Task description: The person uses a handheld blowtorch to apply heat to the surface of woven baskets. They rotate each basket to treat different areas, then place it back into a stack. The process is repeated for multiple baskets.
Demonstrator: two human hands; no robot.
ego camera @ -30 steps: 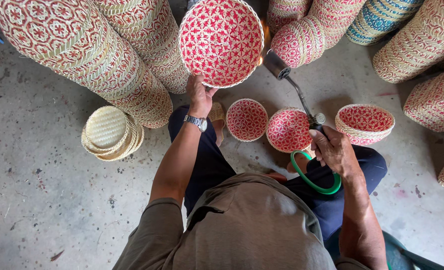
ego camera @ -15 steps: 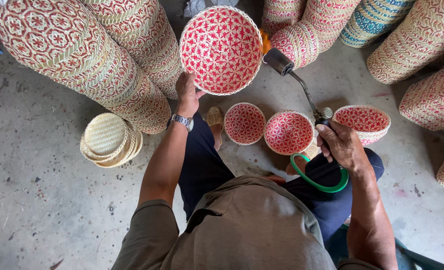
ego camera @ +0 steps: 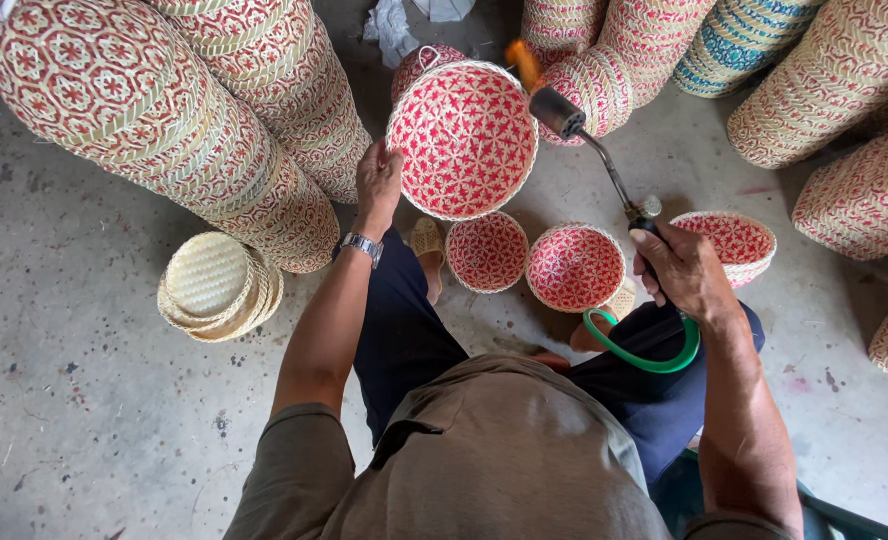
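Note:
My left hand [ego camera: 378,186] grips the rim of a round red-and-natural woven basket [ego camera: 463,138] and holds it up, tilted with its inside toward me. My right hand [ego camera: 686,272] grips the handle of a gas torch [ego camera: 598,158] fed by a green hose [ego camera: 646,352]. The torch's dark nozzle points at the basket's upper right edge, and an orange flame [ego camera: 523,62] shows there. A watch sits on my left wrist.
Three red woven baskets [ego camera: 488,250] [ego camera: 575,266] [ego camera: 732,241] sit on the concrete floor by my feet. A stack of plain straw lids [ego camera: 218,287] lies to the left. Tall stacks of patterned baskets [ego camera: 164,120] [ego camera: 864,190] ring the spot.
The lifted basket has turned and shifted slightly, and the torch nozzle has swung closer to its rim, where a flame now shows. My right hand stayed on the handle.

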